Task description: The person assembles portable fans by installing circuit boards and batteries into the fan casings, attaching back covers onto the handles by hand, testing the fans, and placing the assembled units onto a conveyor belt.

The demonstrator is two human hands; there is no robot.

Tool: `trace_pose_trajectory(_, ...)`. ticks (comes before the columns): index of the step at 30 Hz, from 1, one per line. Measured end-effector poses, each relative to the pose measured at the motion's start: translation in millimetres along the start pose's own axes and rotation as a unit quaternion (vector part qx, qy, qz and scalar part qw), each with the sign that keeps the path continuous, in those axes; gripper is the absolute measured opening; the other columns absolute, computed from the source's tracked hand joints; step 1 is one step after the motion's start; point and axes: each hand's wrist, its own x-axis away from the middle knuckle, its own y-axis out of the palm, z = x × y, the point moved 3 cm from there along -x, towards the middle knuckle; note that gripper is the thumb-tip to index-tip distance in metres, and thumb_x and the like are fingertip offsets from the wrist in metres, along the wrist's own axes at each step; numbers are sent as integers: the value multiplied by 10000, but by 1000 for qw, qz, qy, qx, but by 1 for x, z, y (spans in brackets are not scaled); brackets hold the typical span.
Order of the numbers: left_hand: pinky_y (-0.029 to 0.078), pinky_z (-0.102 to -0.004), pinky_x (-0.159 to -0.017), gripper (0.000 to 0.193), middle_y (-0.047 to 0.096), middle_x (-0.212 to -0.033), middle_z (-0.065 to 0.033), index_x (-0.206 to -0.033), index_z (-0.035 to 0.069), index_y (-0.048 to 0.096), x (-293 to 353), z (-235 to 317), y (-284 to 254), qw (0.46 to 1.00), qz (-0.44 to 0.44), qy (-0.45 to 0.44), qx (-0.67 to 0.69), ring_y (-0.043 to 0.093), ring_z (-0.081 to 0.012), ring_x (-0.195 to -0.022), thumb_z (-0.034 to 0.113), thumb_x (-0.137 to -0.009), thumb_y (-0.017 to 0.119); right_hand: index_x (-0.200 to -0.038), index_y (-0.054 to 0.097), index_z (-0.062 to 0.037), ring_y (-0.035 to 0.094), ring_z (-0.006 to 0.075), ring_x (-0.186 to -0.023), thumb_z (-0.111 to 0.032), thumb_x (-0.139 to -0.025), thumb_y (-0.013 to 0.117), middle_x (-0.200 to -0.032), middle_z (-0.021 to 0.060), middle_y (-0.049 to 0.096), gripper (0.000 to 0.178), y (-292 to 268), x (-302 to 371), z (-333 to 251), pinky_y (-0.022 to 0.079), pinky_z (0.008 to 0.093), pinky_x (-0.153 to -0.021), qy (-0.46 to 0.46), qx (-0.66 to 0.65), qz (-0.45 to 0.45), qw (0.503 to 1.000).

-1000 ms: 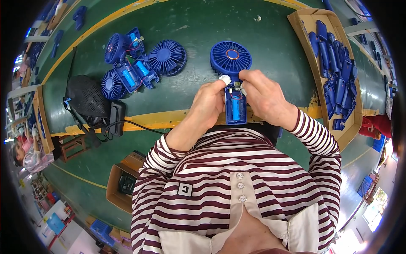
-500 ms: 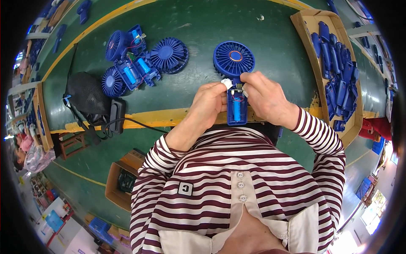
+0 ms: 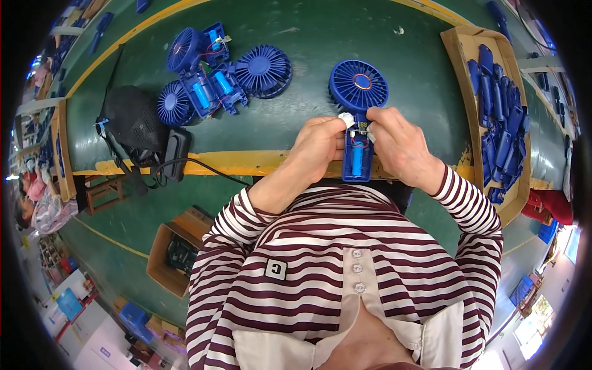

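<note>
A blue handheld fan [image 3: 359, 85] lies at the table's front edge, its round head away from me. Its handle is open, showing a light blue battery [image 3: 357, 159], thin wires and a small circuit board [image 3: 359, 131]. My left hand [image 3: 316, 148] grips the handle's left side, with a white covering on a fingertip. On the other side, my right hand [image 3: 399, 145] is closed, its fingers pinched at the neck by the board. Whether a small part is between those fingers is hidden.
Several opened blue fans [image 3: 203, 92] lie together at the left. Beside them are a black mesh bag [image 3: 132, 126] and a black device [image 3: 177, 154] with a cable. A cardboard box [image 3: 459, 68] of blue handle shells [image 3: 502, 117] stands at the right. Below the table, another carton [image 3: 161, 259] sits on the floor.
The whole view has shifted slightly, so the table things appear farther right. Both hands keep nearly the same pose on the fan.
</note>
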Motion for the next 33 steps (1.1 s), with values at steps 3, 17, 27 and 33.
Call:
trace_pose_trajectory(3,497,-301,-633,184,606,-845,-64,-898,22,555,0,-3,-2,1000,-6,0,3,602,-153,-735,160,-874,436,-816,528,64,521,243,-855,-36,-648,549,-1031,140,483,196,1,1,-3,495,295,-581,-9,14,2,1000)
trace_pose_trajectory(17,468,-218,-606,165,609,-843,-2,-968,15,604,-5,-6,2,996,-5,6,-88,565,-69,-726,99,-827,583,-760,533,39,489,228,-771,-90,-631,544,-909,120,464,182,-4,-8,-6,480,288,-559,-28,38,-12,999)
trace_pose_trajectory(27,469,-210,-638,199,608,-882,-28,-1019,2,573,-10,-14,-2,994,-20,20,-102,578,-86,-748,51,-834,520,-748,574,47,487,224,-830,-145,-640,557,-914,120,470,221,0,1,-7,482,281,-595,-45,64,-43,996)
trace_pose_trajectory(33,470,-252,-692,181,593,-915,-53,-989,-27,572,-9,-15,-8,993,14,54,-103,574,-127,-797,45,-829,525,-805,564,52,485,243,-792,-152,-611,579,-875,125,457,282,5,1,-6,470,307,-584,-48,29,-52,997)
